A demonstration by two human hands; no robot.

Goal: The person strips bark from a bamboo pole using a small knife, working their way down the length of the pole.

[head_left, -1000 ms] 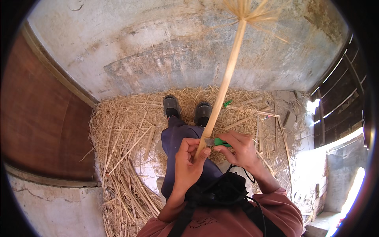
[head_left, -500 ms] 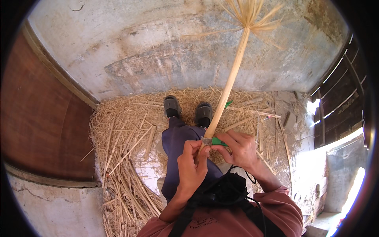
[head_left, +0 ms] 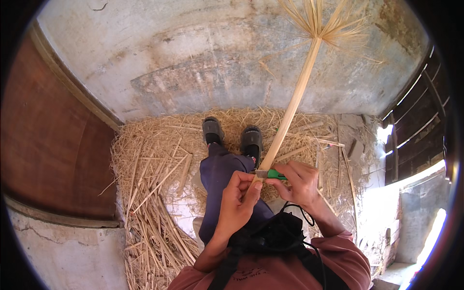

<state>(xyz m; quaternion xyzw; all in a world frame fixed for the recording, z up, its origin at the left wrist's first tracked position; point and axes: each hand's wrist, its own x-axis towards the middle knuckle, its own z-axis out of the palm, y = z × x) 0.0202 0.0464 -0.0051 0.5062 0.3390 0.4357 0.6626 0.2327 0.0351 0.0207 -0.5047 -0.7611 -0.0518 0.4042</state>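
Straw (head_left: 154, 169) litters the floor around sandals (head_left: 232, 133), beneath the held stalk (head_left: 295, 104).

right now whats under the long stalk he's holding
Under the stalk: loose straw, concrete floor, and the right shoe. Its lower end is hidden inside the left hand.

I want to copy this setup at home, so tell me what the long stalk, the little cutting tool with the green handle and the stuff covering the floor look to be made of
Long stalk: dried plant stem, likely reed or palm, pale tan and matte, fraying into thin fibres at the top.
Cutting tool: handle looks like glossy green plastic; the blade looks metal, though it's small.
Floor covering: loose dry straw, yellowish strips and splinters.
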